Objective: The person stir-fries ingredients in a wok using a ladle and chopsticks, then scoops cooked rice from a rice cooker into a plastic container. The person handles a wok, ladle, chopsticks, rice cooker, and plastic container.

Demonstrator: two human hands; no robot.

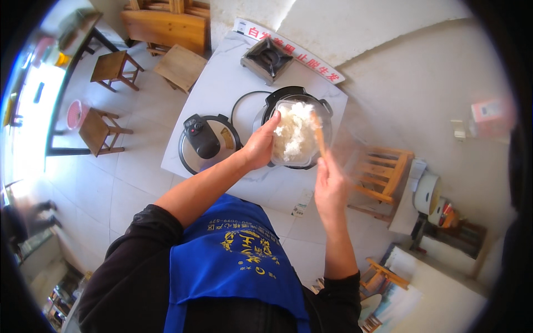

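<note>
My left hand (261, 143) grips the left side of a clear plastic container (306, 160). White cooked rice (295, 131) lies heaped inside it. In my right hand (332, 183) is a wooden rice paddle (320, 134), its upper end touching the rice at the container's right side. Both are held above an electric pressure cooker (285, 92), which stands without its lid on a marble-patterned table (216, 89). The container hides most of the cooker's inside. Left of the cooker rests its round lid (227, 139) with a black handle (202, 137).
A portable gas stove (267, 60) sits at the table's far end, before a sign strip (308, 62) with red writing. A power cord (238, 102) curves from the cooker. Wooden stools (110, 68) stand to the left, a wooden chair (381, 170) to the right. A person (29, 220) is at the far left.
</note>
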